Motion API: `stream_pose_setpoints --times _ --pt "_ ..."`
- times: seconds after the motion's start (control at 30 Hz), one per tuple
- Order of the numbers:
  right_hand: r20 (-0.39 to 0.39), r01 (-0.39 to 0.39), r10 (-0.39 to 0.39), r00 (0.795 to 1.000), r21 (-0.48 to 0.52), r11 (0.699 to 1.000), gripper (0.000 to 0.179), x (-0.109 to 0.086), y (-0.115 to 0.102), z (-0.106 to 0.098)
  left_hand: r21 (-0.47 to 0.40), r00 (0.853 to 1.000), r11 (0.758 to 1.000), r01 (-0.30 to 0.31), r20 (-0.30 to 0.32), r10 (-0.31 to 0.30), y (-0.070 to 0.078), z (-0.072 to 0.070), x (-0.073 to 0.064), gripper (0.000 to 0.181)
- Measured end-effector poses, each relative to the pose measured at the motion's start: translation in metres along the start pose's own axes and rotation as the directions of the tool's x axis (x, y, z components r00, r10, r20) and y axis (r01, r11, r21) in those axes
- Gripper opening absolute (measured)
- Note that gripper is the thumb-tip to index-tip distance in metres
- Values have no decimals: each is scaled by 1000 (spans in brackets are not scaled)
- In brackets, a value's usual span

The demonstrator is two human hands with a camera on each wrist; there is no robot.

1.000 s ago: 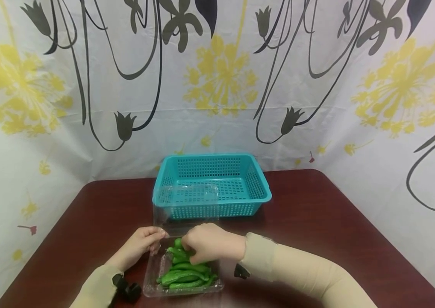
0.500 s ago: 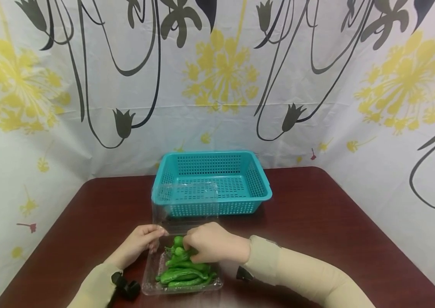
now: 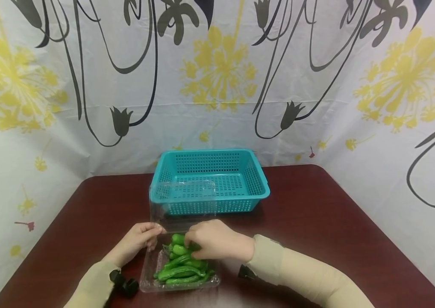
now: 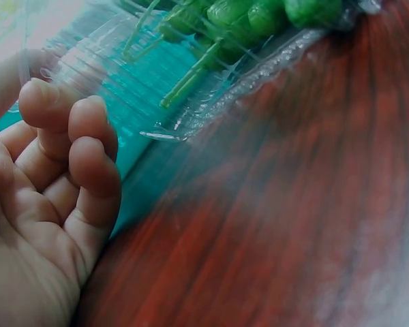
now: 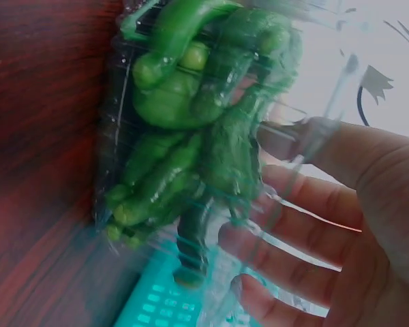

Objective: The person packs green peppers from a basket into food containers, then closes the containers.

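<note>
A clear plastic clamshell box (image 3: 148, 278) lies with its lid (image 3: 183, 209) raised at the far side. Several green chili peppers (image 3: 179, 272) lie in a heap in the base. My left hand (image 3: 134, 241) pinches the box's left edge near the hinge, its other fingers curled in the left wrist view. My right hand (image 3: 217, 241) reaches over the right side into the heap, thumb and fingers around a green pepper (image 5: 228, 157). Through the plastic, the right wrist view shows the thumb against that pepper. Part of it is hidden by the hand in the head view.
A turquoise perforated basket (image 3: 256, 197) stands behind the box, partly seen through the raised lid. The dark red wooden table (image 3: 302, 222) extends on both sides. A patterned cloth (image 3: 217, 128) hangs around the back and sides.
My right hand has shifted slightly among the peppers, and those near its fingers have moved and spread to the left. My left hand keeps its hold on the box edge.
</note>
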State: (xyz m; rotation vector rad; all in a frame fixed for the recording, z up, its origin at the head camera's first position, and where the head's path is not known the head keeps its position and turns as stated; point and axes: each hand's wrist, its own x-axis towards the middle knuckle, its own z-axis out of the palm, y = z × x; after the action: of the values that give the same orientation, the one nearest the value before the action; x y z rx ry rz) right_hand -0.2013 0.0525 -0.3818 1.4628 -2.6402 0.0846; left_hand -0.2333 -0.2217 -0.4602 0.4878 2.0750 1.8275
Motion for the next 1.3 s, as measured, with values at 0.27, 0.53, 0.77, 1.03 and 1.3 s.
stream_pose_setpoints --times 0.27,0.53,0.77,1.03,1.3 --pt "-207 -5 24 978 91 996 17 -23 21 -7 21 1000 1000 -13 -14 14 2 1 -1 35" --pt "-209 -184 300 931 442 878 3 -58 69 0 91 1000 996 -14 -24 16 8 1 0 36" --pt "97 -325 410 907 780 535 22 -76 103 21 82 999 997 13 -36 -10 9 9 5 36" --pt "382 -460 350 855 871 173 51 -83 111 38 95 1000 995 -3 -30 6 9 24 17 36" --pt "522 -537 242 818 843 -5 82 -90 114 35 136 999 990 -32 -38 38 17 45 33 33"
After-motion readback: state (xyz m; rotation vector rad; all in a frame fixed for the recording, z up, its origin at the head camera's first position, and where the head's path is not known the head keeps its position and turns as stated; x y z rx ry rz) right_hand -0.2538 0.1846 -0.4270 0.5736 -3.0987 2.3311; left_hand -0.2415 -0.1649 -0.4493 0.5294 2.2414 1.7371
